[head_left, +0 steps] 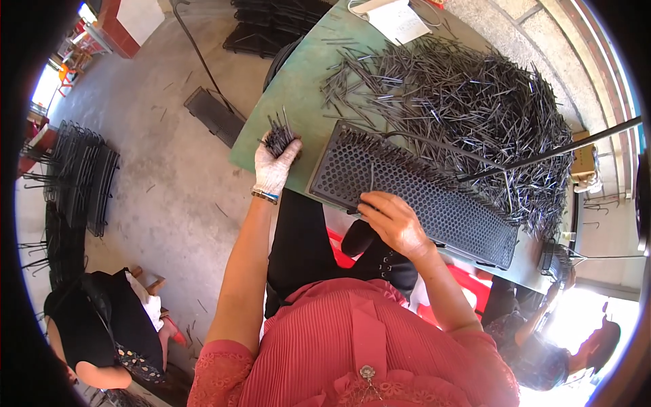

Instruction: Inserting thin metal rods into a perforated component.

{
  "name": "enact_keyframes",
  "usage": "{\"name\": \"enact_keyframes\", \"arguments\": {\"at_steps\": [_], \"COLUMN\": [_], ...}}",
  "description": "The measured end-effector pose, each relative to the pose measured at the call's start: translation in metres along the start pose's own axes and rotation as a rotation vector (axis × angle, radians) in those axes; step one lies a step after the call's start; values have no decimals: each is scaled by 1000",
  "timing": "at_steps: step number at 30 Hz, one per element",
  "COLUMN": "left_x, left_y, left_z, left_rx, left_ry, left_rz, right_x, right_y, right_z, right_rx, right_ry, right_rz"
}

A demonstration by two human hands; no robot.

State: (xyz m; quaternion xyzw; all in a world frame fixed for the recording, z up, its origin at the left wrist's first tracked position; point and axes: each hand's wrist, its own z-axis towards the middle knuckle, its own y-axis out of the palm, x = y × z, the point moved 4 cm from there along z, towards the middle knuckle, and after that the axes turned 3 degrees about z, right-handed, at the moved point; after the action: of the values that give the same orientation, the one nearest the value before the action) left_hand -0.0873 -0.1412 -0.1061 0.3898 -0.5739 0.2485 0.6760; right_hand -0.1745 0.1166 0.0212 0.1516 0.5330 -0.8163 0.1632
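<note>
A bundle of thin black sticks (278, 139) is gripped in my left hand (272, 168), which wears a whitish glove and is raised near the table's left edge. My bare right hand (397, 220) is at the near edge of a long black perforated tray (420, 193), fingers drawn together. One thin stick (371, 176) shows at its fingertips, over the holes; where its lower end sits is hidden. Along the tray's far side, rows of sticks stand up in the holes. A bent metal rod (441, 149) crosses above the tray.
A large heap of loose black sticks (475, 102) covers the far right of the green table (305, 81). White paper (397, 24) lies at the back. Another tray (213, 115) is on the floor, and stacked racks (85, 180) stand left. People are at lower left and lower right.
</note>
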Motion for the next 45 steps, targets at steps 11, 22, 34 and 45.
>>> {"name": "enact_keyframes", "arguments": {"at_steps": [11,22,34,45], "left_x": [22,-12,2,1], "left_y": [20,-1,3,3], "left_z": [-11,-2,-3,-4], "left_rx": [-172,-76,-77,-88], "left_ry": [126,-82,-50,-87], "left_rz": [783,111,128,101], "right_x": [14,40,42,38], "right_y": [-31,-15,1,0], "right_z": [66,101,98,106], "right_rx": [550,564,522,307], "right_ry": [268,239,62,157], "right_rz": [207,208,-47,-174]}}
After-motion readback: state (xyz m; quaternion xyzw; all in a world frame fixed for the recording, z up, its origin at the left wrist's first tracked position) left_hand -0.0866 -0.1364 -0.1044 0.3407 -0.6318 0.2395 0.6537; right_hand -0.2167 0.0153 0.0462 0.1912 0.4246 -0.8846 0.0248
